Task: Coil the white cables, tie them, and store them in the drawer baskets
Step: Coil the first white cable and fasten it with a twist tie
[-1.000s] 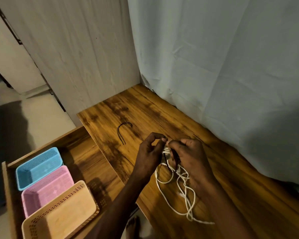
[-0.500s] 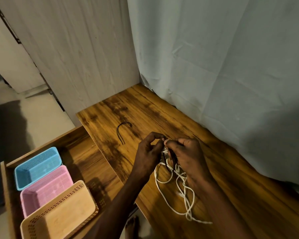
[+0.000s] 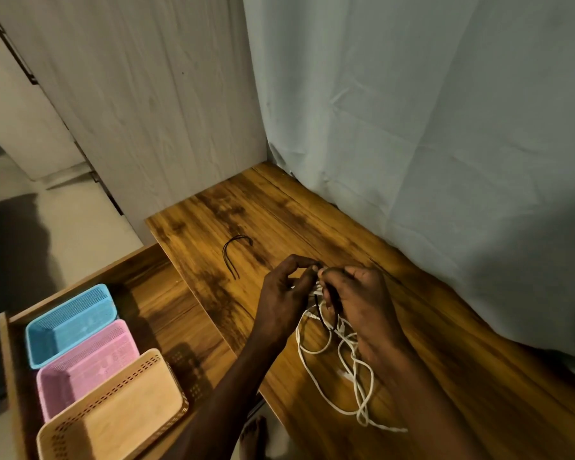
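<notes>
Fingers (image 3: 307,277) of the left hand (image 3: 284,293) and right hand (image 3: 362,300) meet and pinch a thin black tie (image 3: 319,308) at the top of the white cable (image 3: 349,370). Its loose loops lie on the bench (image 3: 462,376). Another black tie (image 3: 234,254) lies nearby. Three baskets (image 3: 80,356) sit in the open drawer (image 3: 153,293).

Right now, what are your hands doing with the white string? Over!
Left hand and right hand both pinching a black tie at the white cable. Cable loose on the table. Spare black tie lying clear.
</notes>
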